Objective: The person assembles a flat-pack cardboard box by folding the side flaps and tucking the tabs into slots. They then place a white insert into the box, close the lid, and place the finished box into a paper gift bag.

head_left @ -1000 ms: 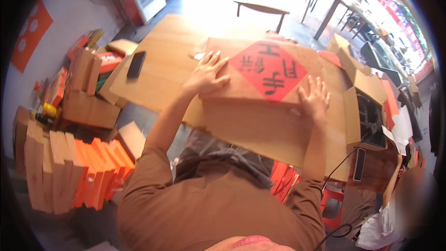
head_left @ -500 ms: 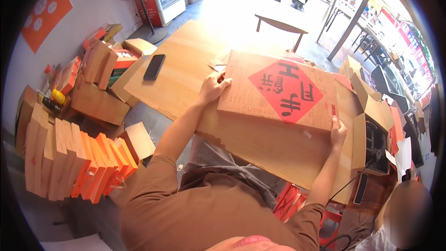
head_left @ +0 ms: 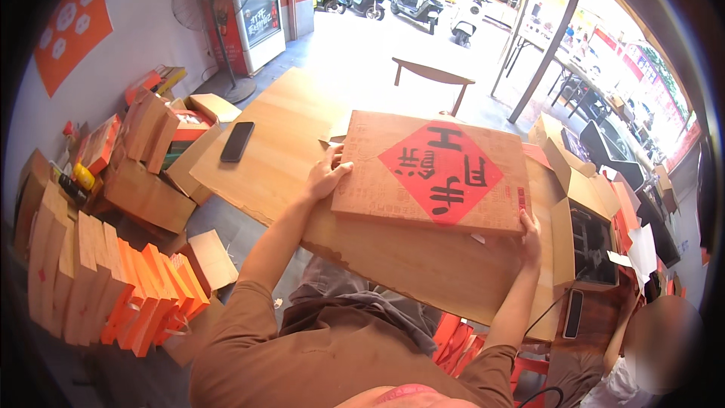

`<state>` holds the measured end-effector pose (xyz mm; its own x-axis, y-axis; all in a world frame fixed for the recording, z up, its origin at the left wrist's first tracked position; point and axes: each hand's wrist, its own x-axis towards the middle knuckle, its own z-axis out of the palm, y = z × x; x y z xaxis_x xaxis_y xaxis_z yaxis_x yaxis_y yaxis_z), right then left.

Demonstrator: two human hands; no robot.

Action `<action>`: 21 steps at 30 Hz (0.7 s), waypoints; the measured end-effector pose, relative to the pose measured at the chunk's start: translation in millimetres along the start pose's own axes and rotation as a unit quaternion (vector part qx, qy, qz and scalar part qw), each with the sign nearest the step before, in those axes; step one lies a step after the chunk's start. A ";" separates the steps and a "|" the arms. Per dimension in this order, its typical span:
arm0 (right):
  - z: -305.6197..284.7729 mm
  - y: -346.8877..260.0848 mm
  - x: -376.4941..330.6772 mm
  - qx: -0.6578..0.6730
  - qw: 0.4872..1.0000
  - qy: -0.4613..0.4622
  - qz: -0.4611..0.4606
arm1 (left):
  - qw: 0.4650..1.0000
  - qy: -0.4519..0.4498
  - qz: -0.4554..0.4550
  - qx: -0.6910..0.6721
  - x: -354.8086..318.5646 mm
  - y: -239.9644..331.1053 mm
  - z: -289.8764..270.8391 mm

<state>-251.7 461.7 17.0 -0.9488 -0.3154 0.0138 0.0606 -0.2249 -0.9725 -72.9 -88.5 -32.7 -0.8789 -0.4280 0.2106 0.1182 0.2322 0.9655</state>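
Note:
A flat brown cardboard box [head_left: 434, 174] with a red diamond and large black characters on its top is held over the wooden table [head_left: 393, 264]. My left hand [head_left: 328, 173] grips its left edge, with the thumb over the top. My right hand [head_left: 531, 238] grasps the near right corner, thumb up against the side. The fingers beneath the box are hidden. Whether its underside touches the table I cannot tell. A white scrap shows under its near edge.
A black phone [head_left: 238, 142] lies on the table's left part. Cartons [head_left: 147, 196] and a row of brown and orange boxes [head_left: 113, 287] stand at left. At right are an open carton [head_left: 593, 238] and a seated person [head_left: 615, 389]. A bench [head_left: 434, 72] stands beyond the table.
The view has tilted up a little, so the scene sits lower and further left. Both hands keep their hold on the box, which stays in nearly the same place over the table.

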 end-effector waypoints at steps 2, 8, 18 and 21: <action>-4.6 7.2 4.2 0.016 1.000 -0.012 -0.020 | 0.997 0.017 -0.009 -0.073 -1.4 8.5 5.3; 8.9 12.3 6.1 0.051 0.997 0.010 -0.065 | 0.924 -0.119 -0.057 -0.359 -2.8 24.6 -0.8; 34.1 34.9 13.2 0.319 0.939 -0.014 -0.130 | 0.873 -0.103 -0.160 -0.450 -22.1 55.2 7.7; 73.5 47.8 1.8 0.351 0.935 -0.001 -0.054 | 0.903 -0.092 -0.144 -0.395 -27.9 62.8 17.6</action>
<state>-227.7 382.6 -12.3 -0.9609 -0.2569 0.1034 0.1537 -0.8053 -0.5725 -49.1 -46.6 19.4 -0.9792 -0.2012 -0.0257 0.1006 -0.5918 0.7998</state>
